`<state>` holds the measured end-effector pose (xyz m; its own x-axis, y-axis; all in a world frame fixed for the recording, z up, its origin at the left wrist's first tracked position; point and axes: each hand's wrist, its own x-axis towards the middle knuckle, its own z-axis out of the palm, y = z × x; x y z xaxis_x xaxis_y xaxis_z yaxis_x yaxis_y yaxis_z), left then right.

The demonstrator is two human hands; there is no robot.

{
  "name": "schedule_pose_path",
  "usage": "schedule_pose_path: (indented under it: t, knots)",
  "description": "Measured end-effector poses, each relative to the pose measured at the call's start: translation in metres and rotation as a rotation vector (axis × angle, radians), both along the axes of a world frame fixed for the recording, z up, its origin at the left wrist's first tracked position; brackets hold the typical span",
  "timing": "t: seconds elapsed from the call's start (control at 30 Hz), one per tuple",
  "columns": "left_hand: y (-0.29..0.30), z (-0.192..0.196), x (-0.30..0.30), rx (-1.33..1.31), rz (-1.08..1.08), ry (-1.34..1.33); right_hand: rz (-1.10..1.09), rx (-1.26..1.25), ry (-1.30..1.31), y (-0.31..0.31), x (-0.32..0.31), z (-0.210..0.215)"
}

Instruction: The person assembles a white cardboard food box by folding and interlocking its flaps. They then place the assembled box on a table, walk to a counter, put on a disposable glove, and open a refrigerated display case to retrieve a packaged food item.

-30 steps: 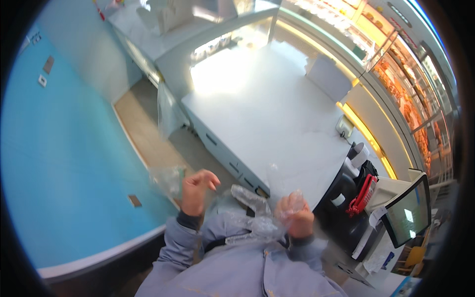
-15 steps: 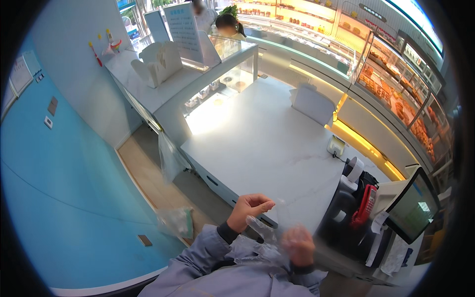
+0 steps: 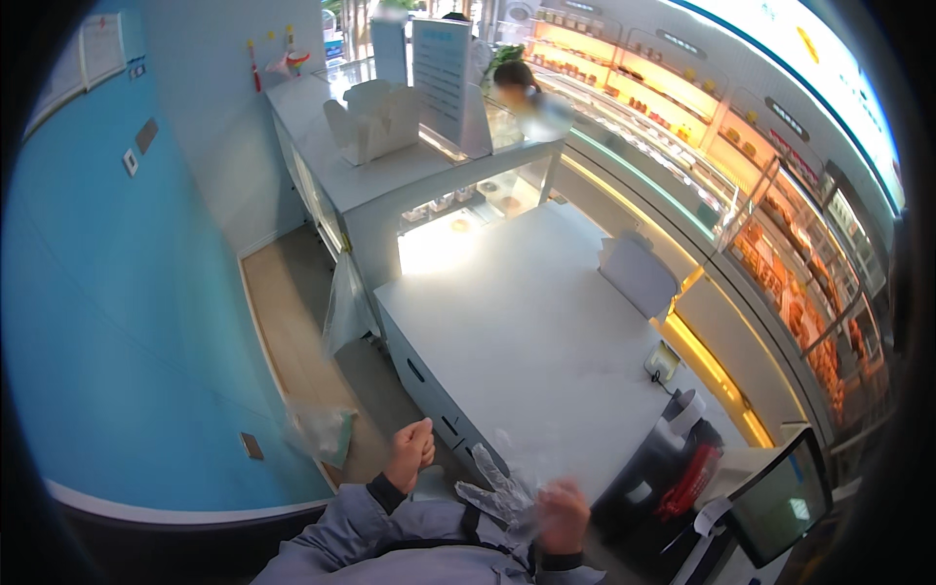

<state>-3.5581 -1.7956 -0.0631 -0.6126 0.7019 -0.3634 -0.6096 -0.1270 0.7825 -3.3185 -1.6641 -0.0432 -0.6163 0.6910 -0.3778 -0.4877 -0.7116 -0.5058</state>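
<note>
- White counter (image 3: 546, 331) directly ahead, broad and flat, at working height just beyond both hands; top bare apart from a white box (image 3: 639, 273) near the far right edge.
- Blue wall (image 3: 117, 322) on the left, wooden floor strip (image 3: 292, 331) between wall and counter.
- Lit display shelves (image 3: 780, 224) along the right, behind glass, angled toward the shop side.
- Screen (image 3: 780, 497) on a stand at lower right, tilted toward the standing position.
- Clear bag (image 3: 343, 307) hung at the counter's left corner, within reach.
- Left hand (image 3: 411, 453) raised in a loose fist, closed on nothing visible, well apart from the glove.
- Right hand (image 3: 563, 512) blurred, pinched on the cuff of a clear plastic glove (image 3: 499, 487); glove fingers spread leftward between the two hands, just over the counter's near edge.
</note>
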Motion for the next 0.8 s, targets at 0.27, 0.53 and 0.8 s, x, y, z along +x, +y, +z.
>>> schedule_pose_path:
  t: [0.27, 0.53, 0.8]
  knots:
    - [-0.047, -0.007, 0.036, 0.139, 0.362, 0.156, 0.258, -0.061, -0.034, 0.02, -0.034, -0.019]
    - [-0.069, 0.03, 0.081, -0.255, 0.362, 0.935, 0.362, 0.041, -0.073, 0.005, -0.065, -0.035]
    - [-0.025, 0.041, 0.129, -0.363, 0.004, 1.467, 0.452, 0.133, 0.007, -0.017, -0.054, -0.013]
